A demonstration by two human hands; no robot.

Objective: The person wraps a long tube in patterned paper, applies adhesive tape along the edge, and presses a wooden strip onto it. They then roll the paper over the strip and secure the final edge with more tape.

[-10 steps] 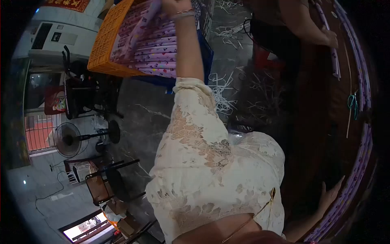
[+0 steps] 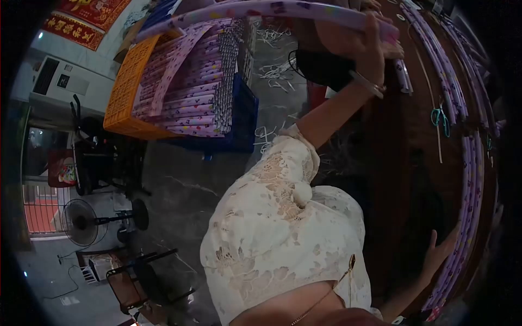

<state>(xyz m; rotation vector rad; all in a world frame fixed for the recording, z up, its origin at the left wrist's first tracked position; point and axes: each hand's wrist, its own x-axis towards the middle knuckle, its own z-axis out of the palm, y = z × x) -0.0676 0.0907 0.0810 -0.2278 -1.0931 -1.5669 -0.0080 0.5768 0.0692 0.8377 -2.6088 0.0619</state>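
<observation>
My left hand (image 2: 372,46), with a bracelet at the wrist, is closed around the right end of a long lilac printed roll (image 2: 261,10) stretching across the top of the view. A co-worker's hand (image 2: 392,50) is close beside it at that end. Low on the right, my right hand (image 2: 437,251) has its thumb apart and its fingers extended against long lilac rolls (image 2: 468,204) on the brown table (image 2: 421,146); its fingertips are partly hidden. An orange crate (image 2: 118,98) is packed with similar lilac pieces (image 2: 187,100), one lying slantwise on top.
A blue crate (image 2: 246,111) is beneath the orange one. Teal scissors (image 2: 440,120) and more rolls (image 2: 440,70) lie on the table. White strips (image 2: 274,70) litter the floor. A fan (image 2: 81,221) and a chair (image 2: 128,288) stand at the left.
My left hand has moved right from above the crate toward the co-worker, with a lilac roll in it. My right hand stays by the table rolls. The view has shifted.
</observation>
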